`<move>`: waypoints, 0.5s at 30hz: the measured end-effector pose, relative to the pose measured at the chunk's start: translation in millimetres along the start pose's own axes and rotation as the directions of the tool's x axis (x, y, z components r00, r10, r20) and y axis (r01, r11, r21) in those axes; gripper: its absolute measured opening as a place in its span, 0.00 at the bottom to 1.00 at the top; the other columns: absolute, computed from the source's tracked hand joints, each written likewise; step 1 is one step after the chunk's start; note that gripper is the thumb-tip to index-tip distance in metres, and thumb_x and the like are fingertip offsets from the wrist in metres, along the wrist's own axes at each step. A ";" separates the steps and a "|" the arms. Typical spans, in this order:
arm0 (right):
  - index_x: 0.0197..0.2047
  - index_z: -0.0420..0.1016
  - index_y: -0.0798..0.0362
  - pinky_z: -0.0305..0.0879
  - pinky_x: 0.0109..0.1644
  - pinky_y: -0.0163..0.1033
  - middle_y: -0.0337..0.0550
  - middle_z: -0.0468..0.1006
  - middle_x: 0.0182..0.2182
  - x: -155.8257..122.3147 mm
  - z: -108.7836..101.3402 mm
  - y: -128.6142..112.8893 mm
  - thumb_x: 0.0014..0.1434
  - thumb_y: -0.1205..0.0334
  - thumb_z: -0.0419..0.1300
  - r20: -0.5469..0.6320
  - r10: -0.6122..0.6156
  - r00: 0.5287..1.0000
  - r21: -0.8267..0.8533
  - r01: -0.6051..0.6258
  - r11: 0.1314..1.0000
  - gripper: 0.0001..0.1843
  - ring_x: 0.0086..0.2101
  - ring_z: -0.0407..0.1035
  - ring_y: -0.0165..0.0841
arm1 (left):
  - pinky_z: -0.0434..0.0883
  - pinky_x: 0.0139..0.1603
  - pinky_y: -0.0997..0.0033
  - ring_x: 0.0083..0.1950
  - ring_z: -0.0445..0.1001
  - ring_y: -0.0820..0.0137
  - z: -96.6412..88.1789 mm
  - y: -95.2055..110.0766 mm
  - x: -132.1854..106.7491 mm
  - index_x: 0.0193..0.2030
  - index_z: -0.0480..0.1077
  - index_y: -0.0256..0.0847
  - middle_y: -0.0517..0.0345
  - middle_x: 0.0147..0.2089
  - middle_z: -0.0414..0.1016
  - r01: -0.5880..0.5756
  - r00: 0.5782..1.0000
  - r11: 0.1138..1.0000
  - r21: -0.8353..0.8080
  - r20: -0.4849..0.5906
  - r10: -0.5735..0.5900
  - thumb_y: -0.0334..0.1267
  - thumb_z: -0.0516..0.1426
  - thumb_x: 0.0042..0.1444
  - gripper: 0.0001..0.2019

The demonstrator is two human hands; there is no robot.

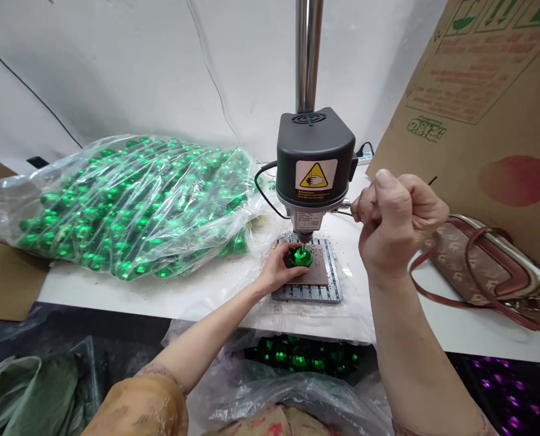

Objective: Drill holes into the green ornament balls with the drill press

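Observation:
My left hand (279,266) grips a shiny green faceted ball (301,257) between thumb and fingers. The ball rests on a brown board (317,274) lying on the slotted metal base (336,293) of a small bench drill press (315,160). Directly above the ball is the drill's chuck (303,236), its bit reaching down to the ball's top; whether it has entered cannot be made out. To the right of the drill head, my right hand (394,221) is closed in a fist around the drill press lever (346,204), whose grip is mostly hidden by the fingers.
A clear plastic bag (146,206) full of green balls lies on the white table (160,298) at left. A brown handbag (483,266) and a large cardboard box (488,121) stand at right. More green balls (301,357) and purple balls (508,393) sit below the table edge.

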State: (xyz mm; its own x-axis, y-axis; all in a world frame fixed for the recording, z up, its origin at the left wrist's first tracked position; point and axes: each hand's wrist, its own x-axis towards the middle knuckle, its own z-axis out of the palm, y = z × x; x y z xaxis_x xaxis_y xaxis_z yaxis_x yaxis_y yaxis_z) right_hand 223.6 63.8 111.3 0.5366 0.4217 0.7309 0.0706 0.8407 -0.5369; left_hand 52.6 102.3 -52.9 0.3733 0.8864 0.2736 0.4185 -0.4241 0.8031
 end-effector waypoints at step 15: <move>0.18 0.46 0.52 0.47 0.19 0.35 0.29 0.50 0.12 -11.4 -5.3 -0.1 0.61 0.66 0.59 0.047 -0.088 0.995 0.056 0.086 0.995 0.27 0.14 0.49 0.20 | 0.68 0.62 0.50 0.58 0.72 0.54 18.3 -12.4 -7.8 0.59 0.68 0.43 0.49 0.55 0.74 0.044 0.998 0.967 -0.252 0.051 -0.032 0.45 0.71 0.49 0.31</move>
State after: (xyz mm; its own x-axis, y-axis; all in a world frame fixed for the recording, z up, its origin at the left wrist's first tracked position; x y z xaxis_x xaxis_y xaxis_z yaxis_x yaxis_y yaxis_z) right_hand 221.9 57.1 100.8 0.4878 0.3614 0.7946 0.0687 0.8915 -0.4477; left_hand 59.7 97.3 -74.7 0.4015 0.8891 0.2200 0.2123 -0.3239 0.9220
